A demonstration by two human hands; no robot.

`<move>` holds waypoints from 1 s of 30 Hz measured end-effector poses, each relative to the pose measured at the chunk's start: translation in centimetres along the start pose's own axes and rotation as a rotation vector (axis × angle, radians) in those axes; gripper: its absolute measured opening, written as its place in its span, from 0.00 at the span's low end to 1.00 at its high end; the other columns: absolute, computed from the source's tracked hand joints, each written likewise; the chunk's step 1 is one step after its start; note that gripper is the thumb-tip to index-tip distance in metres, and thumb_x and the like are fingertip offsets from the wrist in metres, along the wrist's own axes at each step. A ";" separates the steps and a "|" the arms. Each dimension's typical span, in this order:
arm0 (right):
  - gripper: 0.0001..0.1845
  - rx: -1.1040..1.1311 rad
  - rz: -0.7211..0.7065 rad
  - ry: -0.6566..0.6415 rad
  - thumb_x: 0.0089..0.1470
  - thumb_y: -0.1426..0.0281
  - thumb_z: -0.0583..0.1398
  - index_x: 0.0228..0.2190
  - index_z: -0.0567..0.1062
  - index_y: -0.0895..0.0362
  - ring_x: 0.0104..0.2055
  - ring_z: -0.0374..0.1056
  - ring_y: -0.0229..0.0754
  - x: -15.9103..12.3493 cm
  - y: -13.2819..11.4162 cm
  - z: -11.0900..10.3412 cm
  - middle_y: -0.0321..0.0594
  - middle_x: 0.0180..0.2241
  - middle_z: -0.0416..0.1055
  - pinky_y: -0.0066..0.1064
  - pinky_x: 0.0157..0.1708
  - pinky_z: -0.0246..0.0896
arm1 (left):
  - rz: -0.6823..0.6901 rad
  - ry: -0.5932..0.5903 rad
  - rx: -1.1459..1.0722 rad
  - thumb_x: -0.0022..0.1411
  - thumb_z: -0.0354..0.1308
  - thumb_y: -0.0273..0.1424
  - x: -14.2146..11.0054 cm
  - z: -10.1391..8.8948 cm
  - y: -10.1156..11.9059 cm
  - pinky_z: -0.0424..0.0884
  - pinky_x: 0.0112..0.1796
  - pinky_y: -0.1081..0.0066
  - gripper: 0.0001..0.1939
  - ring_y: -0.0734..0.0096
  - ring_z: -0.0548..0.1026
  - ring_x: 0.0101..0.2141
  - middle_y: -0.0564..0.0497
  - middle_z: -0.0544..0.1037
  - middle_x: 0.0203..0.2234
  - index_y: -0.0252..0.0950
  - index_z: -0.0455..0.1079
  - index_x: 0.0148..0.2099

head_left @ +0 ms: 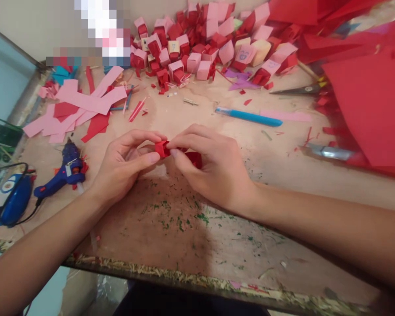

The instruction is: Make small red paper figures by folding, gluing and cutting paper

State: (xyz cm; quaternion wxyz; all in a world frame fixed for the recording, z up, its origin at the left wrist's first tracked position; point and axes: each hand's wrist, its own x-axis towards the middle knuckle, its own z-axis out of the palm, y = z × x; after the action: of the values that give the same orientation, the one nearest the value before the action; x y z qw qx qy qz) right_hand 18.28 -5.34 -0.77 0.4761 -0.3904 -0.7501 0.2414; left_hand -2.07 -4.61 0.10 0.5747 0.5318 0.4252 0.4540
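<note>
A small folded red paper piece (pixel 162 149) is pinched between both hands over the middle of the worn table (pixel 237 228). My left hand (pixel 127 164) grips it from the left with thumb and fingers closed. My right hand (pixel 210 164) pinches it from the right, with more red paper (pixel 195 158) showing under its fingers.
A heap of small red and pink paper boxes (pixel 200 44) lies at the back. Pink and red strips (pixel 82 103) sit back left. A blue glue gun (pixel 66 173) lies left. A blue pen (pixel 248 116), scissors (pixel 299 90), a knife (pixel 329 152) and red sheets (pixel 368 87) lie right.
</note>
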 end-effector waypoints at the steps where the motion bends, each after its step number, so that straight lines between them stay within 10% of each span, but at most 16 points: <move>1: 0.12 -0.005 -0.008 -0.001 0.64 0.78 0.59 0.36 0.83 0.55 0.38 0.74 0.40 0.0 0.0 0.0 0.39 0.37 0.81 0.33 0.41 0.69 | 0.012 0.008 0.022 0.56 0.76 0.29 0.0 0.0 0.0 0.81 0.50 0.69 0.10 0.69 0.83 0.44 0.52 0.84 0.43 0.42 0.82 0.41; 30: 0.12 0.055 0.029 -0.009 0.63 0.76 0.62 0.38 0.84 0.49 0.41 0.78 0.44 -0.1 -0.3 -0.5 0.37 0.39 0.83 0.38 0.44 0.74 | -0.014 0.102 0.010 0.54 0.77 0.30 0.1 -0.3 -0.2 0.81 0.52 0.61 0.14 0.64 0.83 0.45 0.54 0.84 0.42 0.41 0.77 0.40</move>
State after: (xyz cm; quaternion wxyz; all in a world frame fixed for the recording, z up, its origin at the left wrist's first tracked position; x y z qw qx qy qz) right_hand 18.66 -5.63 -0.35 0.4797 -0.3868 -0.7396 0.2705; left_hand -2.30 -4.48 -0.15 0.5528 0.5080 0.4598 0.4743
